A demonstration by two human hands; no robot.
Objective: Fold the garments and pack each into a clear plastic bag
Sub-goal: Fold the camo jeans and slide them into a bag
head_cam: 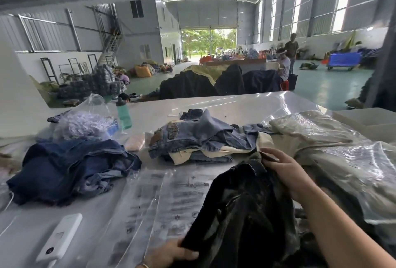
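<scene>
A black garment (pixel 242 210) is held up over the near edge of the white desk (pixel 225 105) by both hands. Its lower edge is pinched by the left hand (pixel 171 252), with the thumb curled over the dark cloth; its upper part is gripped by the right hand (pixel 287 173), whose fingers are closed around a seam near the top. Under and to the left of the garment, flat clear plastic bags (pixel 162 201) printed with grey text are spread on the desk. A heap of dark blue denim (pixel 70 167) is seen to the left, and a lower stack of light blue jeans mixed with cream cloth (pixel 199 139) lies behind the bags, near the middle. At the right, pale garments already sealed in clear plastic (pixel 334 145) are piled beside the right forearm. A white power bank (pixel 60 237) with a cable lies at the near left, and a green water bottle (pixel 123 113) stands upright further back, just beside a crumpled clear bag of pale purple material (pixel 85 122).
</scene>
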